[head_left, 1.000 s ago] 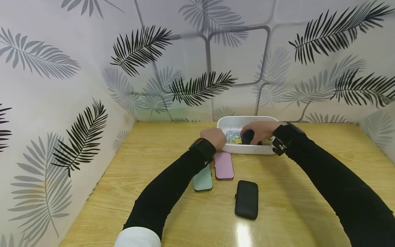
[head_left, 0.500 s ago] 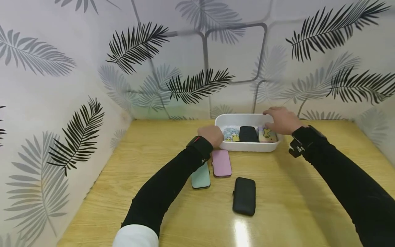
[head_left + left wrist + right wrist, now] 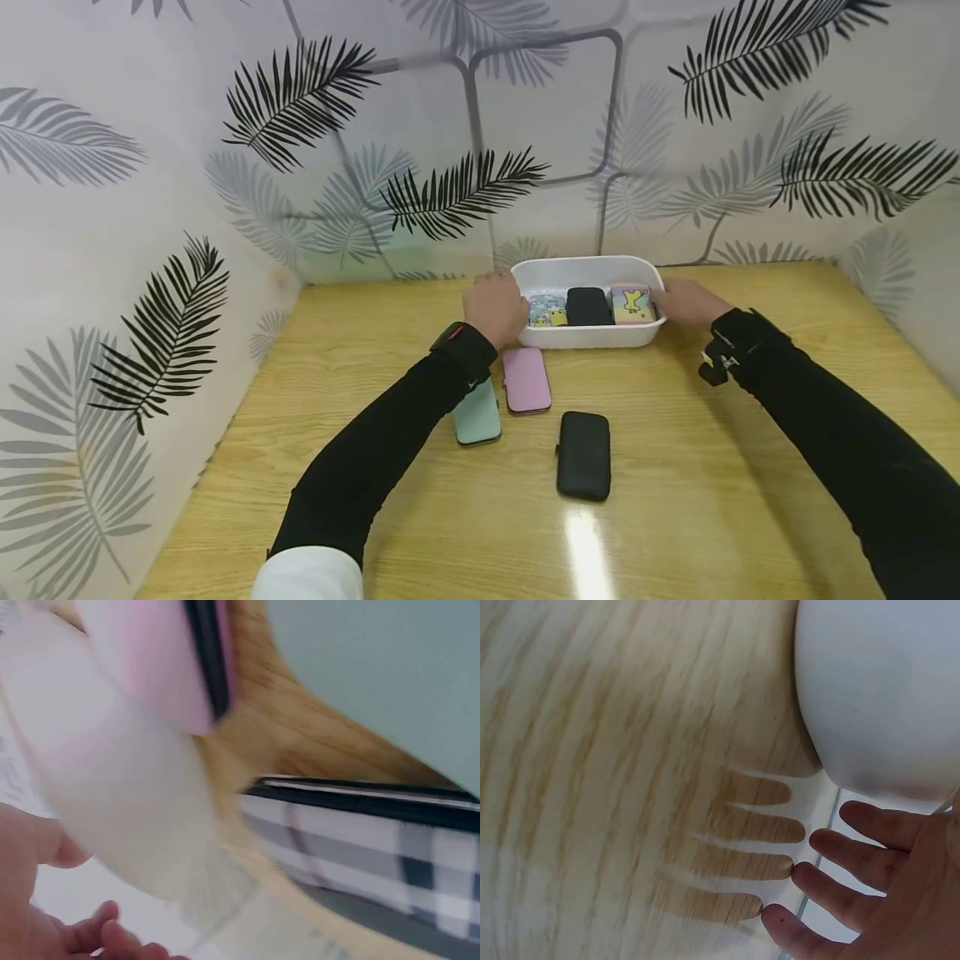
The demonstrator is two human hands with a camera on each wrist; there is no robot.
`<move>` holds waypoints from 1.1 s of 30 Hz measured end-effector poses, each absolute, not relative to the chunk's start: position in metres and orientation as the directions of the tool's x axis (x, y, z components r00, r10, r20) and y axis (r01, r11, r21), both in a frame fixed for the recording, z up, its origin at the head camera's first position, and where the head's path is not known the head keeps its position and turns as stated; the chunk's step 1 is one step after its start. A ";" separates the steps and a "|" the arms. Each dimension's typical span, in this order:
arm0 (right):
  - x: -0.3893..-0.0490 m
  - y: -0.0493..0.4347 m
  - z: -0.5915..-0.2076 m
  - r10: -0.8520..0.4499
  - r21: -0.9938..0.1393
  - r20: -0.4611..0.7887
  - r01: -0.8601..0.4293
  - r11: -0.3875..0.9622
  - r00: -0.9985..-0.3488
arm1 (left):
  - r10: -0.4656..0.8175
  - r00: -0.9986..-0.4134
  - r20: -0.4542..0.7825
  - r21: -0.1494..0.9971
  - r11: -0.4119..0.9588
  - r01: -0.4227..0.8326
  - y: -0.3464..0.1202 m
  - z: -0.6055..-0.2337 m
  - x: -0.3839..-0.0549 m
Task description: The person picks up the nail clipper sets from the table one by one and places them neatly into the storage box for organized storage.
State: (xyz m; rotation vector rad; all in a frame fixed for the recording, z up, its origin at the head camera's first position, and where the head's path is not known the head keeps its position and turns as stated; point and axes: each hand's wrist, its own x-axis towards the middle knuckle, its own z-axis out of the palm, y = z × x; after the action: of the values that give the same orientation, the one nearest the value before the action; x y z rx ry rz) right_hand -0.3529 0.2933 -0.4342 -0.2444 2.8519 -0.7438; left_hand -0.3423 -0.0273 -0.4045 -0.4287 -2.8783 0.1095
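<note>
A white tub stands at the back of the wooden table and holds a blue cartoon case, a black case and a yellow cartoon case. My left hand grips the tub's left end; in the left wrist view its thumb and curled fingers sit by the tub wall. My right hand lies at the tub's right end with its fingers straight and spread beside the wall, holding nothing.
In front of the tub lie a pink case, a mint case partly under my left forearm, and a black case. Leaf-patterned walls close the table at the back and left. Bare wood lies to the right.
My right hand let go of the black case inside the tub, passed over the back rim and came down at the tub's right end. My left hand stayed at the left end.
</note>
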 end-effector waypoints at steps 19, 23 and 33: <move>-0.347 0.285 -0.431 -0.161 -0.511 -0.140 -0.068 0.857 -0.977 | 0.825 -0.435 -0.361 0.006 0.469 0.883 -0.004 -0.395 -0.198; -0.345 0.284 -0.431 -0.160 -0.523 -0.142 -0.064 0.850 -0.977 | 0.848 -0.409 -0.338 -0.062 0.413 0.908 -0.005 -0.404 -0.192; -0.343 0.284 -0.429 -0.161 -0.546 -0.144 -0.058 0.836 -0.976 | 0.853 -0.453 -0.257 -0.020 0.464 0.885 -0.003 -0.406 -0.207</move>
State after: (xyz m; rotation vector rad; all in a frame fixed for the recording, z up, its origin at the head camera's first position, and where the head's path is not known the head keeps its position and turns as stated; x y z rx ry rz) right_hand -0.3433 0.2836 -0.4291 -0.1703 2.8315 -0.8331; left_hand -0.2066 -0.0028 -0.4058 -1.7267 -2.8635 0.2557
